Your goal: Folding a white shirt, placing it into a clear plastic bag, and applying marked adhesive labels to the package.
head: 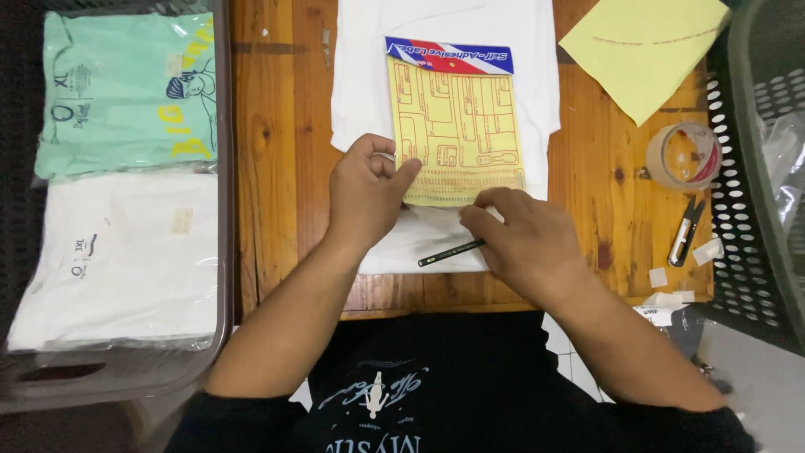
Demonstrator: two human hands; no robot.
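1. Left hand (365, 193) pinches the lower left edge of the yellow label sheet (457, 130).
2. Right hand (524, 239), closed on a black pen (451, 252), fingertips on the sheet's bottom edge.
3. Sheet lies on the folded white shirt (444, 50) beyond both hands; whether any label is peeled, cannot tell.

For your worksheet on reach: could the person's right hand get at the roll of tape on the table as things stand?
Probably yes. The right hand rests on the label sheet with a pen under it; the tape roll lies on bare wood on that hand's side, with nothing between them.
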